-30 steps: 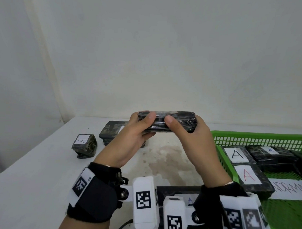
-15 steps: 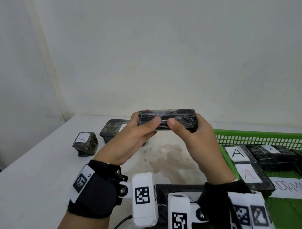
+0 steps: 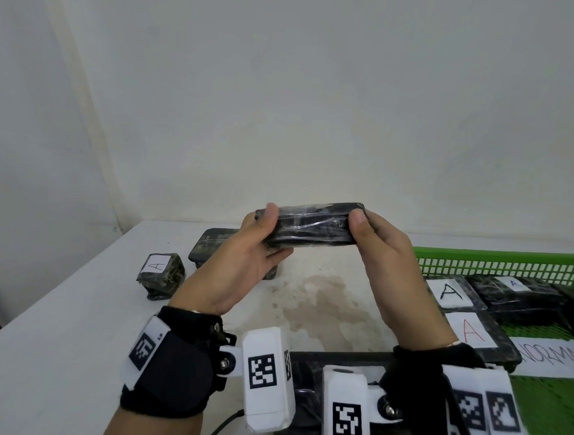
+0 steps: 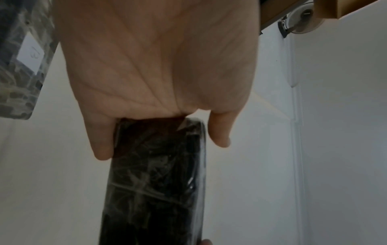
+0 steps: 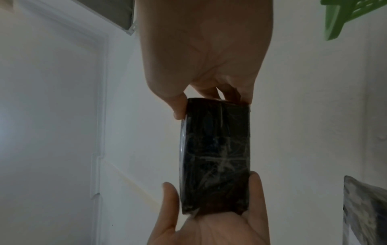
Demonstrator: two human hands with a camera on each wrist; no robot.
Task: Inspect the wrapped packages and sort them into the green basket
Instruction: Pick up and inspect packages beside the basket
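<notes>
While your left hand grips one end of the black wrapped package and your right hand pinches the other, it sits level in the air above the bench, left of the green basket holding labelled packages.

Both your hands are raised in front of you, palms facing each other. Your left hand pinches one end of the wrapped package, thumb on the near side, and your right hand pinches the other end likewise.
</notes>
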